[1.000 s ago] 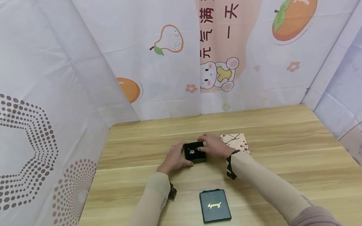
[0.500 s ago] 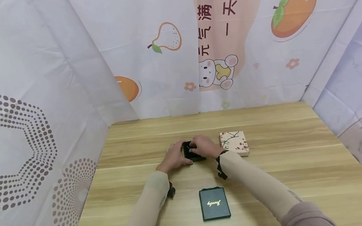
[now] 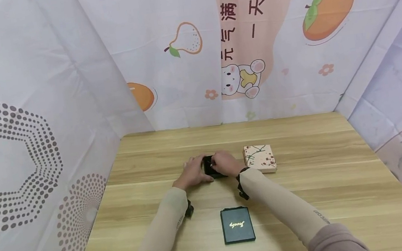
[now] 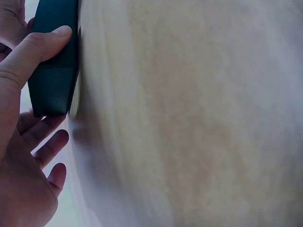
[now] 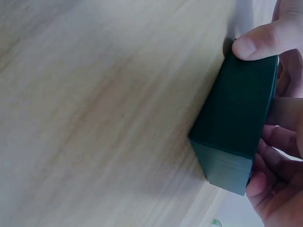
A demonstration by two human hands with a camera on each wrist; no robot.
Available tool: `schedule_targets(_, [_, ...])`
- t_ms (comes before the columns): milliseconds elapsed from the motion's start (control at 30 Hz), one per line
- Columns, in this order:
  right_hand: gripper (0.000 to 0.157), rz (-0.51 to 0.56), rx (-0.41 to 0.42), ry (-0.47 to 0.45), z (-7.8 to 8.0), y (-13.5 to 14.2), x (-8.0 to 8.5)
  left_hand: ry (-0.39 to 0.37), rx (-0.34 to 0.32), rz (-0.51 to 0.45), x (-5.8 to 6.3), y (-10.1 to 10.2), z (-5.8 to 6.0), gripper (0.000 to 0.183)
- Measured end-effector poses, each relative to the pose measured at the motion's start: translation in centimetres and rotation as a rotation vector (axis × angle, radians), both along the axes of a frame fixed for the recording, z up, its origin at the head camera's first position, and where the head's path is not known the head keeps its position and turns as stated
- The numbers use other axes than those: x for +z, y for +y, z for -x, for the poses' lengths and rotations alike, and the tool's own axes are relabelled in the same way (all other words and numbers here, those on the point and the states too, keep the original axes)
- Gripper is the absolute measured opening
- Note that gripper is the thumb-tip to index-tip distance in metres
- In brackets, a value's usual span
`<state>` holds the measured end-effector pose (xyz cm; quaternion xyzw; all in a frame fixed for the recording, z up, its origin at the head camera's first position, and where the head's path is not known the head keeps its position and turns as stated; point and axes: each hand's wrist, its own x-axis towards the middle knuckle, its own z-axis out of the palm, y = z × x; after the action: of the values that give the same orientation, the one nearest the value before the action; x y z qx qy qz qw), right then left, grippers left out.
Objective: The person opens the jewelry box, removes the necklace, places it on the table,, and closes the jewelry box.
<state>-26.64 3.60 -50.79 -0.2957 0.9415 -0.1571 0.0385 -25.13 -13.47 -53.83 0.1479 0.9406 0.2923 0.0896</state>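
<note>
In the head view, a small dark green jewelry box (image 3: 209, 171) sits uncovered near the middle of the table, its inside black. My left hand (image 3: 193, 172) grips its left side; in the left wrist view the thumb (image 4: 59, 35) presses the box's near wall (image 4: 54, 90) and fingers reach round the far side. From the right, my right hand (image 3: 227, 163) bends over the opening, curled fingertips pinching at a silvery necklace (image 3: 212, 165), mostly covered by the hand. In the right wrist view, a right fingertip (image 5: 257, 183) is at the box's corner (image 5: 227, 165).
A dark green lid (image 3: 238, 225) with gold "Jewelry" lettering lies on the wooden table (image 3: 309, 196), nearer the person. Right of the box lies a floral cream box (image 3: 260, 159), close to the right wrist. Printed white curtains (image 3: 158, 33) hang behind and at both sides.
My right hand has moved left from the box's right edge over its opening, and its fingers have curled in at the necklace. My left hand keeps its hold on the box.
</note>
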Motion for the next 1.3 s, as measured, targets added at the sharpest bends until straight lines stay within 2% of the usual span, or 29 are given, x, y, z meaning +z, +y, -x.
schedule_targets(133, [0.014,0.012,-0.029,-0.045,0.0,-0.1,0.4,0.003,-0.003,0.011,0.0,0.0,0.0,0.094])
schedule_targets(300, [0.014,0.037,-0.06,-0.077,0.3,0.1,0.1,0.004,0.0,0.009,0.1,0.1,-0.1,0.093])
schedule_targets(500, [0.012,0.1,-0.063,-0.116,0.7,0.6,-0.2,-0.008,-0.007,0.006,0.1,0.2,-0.1,0.093])
schedule_targets(933, [0.012,0.142,-0.05,-0.156,0.3,1.3,1.9,-0.011,0.005,0.021,-0.3,0.0,0.0,0.097])
schedule_targets(1133, [0.01,0.187,-0.074,-0.158,-0.1,2.0,2.8,-0.012,-0.009,-0.015,0.0,0.4,0.0,0.093])
schedule_targets(1300, [0.008,0.221,-0.071,-0.174,-0.2,2.1,3.4,-0.025,0.004,0.003,0.3,0.3,-0.1,0.093])
